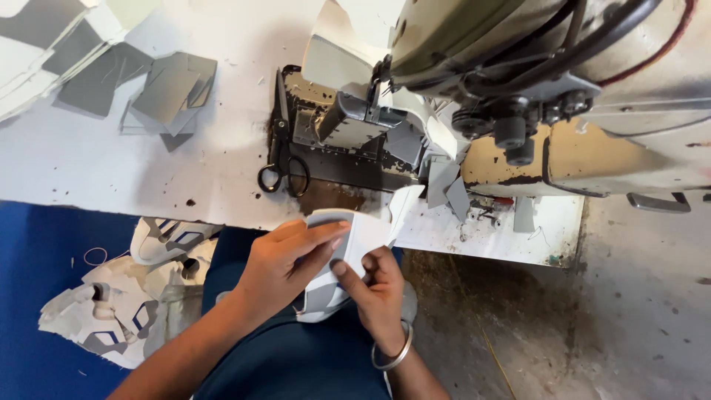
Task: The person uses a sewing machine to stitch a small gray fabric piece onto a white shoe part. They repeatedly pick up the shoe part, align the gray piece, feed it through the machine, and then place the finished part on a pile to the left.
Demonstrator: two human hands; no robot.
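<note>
Both hands hold a white and grey shoe-upper piece over my lap, just below the table's front edge. My left hand lies across its top with the fingers pressed flat on it. My right hand, with a metal bangle on the wrist, grips it from below with thumb and fingers. A white flap of the piece sticks up toward the sewing machine, whose presser foot area is right behind it.
Black scissors lie on the white table left of the machine. Several grey cut pieces are stacked at the back left. A heap of stitched white and grey uppers lies on blue cloth at my left.
</note>
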